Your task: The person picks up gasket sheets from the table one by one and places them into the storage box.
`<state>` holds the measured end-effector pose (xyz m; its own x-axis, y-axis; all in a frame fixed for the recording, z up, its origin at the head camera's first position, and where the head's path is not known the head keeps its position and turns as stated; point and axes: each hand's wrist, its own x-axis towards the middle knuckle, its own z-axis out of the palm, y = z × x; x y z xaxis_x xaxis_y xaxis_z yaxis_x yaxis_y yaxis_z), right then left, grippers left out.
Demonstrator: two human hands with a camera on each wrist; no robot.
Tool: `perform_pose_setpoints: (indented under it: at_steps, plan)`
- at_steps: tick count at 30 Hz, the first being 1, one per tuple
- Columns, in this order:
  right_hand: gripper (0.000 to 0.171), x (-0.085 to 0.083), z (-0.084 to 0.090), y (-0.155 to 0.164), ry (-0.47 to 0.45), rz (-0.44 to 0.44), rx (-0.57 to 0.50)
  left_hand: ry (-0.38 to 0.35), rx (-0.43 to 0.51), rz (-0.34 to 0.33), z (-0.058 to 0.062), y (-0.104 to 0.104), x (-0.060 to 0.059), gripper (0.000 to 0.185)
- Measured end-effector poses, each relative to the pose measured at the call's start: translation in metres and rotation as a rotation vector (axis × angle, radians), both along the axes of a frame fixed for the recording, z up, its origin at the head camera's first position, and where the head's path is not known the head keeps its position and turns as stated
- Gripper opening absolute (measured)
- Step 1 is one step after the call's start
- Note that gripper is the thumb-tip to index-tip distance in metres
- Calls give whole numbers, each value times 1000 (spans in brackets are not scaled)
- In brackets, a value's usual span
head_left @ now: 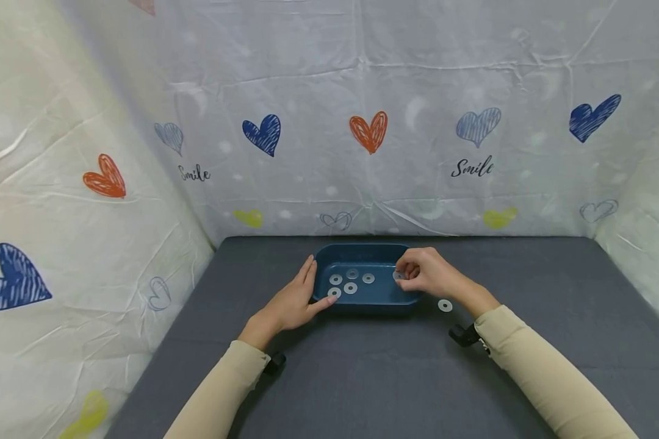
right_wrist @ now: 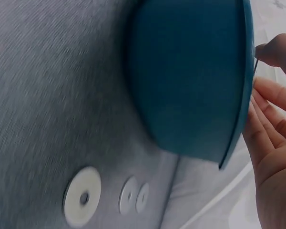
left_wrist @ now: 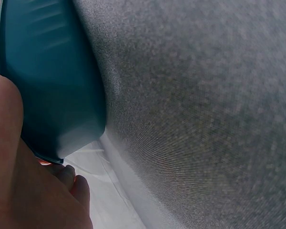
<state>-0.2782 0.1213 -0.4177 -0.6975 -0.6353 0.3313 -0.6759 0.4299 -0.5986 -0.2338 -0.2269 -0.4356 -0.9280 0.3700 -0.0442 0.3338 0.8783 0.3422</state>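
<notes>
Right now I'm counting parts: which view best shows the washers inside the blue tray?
The head view: it looks down into the blue tray, showing five washers. Both wrist views show only the tray's outer wall; the right wrist adds washers on the mat.

The right hand (head_left: 425, 274) covers most of the small pale washer (head_left: 398, 275) it pinches. The right wrist view is motion-blurred; the blue plastic tray (right_wrist: 195, 81) is cut off at the top edge.

Your head view is evenly and softly lit, with only faint shadows under the hands (head_left: 362, 289) on the counter (head_left: 362, 378). Its walls bow outward toward the edges. Your right wrist view is smeared by motion blur, and the tray (right_wrist: 190, 76) looks dim. In your left wrist view, the near skin is out of focus.
</notes>
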Motion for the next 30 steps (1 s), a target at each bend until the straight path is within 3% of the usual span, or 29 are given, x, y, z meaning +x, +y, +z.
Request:
perform_pose_setpoints:
  at_steps: [14,21,30]
  plan:
    - [13,-8,-10,-38,8,58,60,5,0,14,-1,1,2,103]
    - [16,-16,-13,-54,1,74,166,11,2,22,-3,0,0,105]
    - [15,-23,-23,-75,83,130,275,13,10,15,-4,0,1,105]
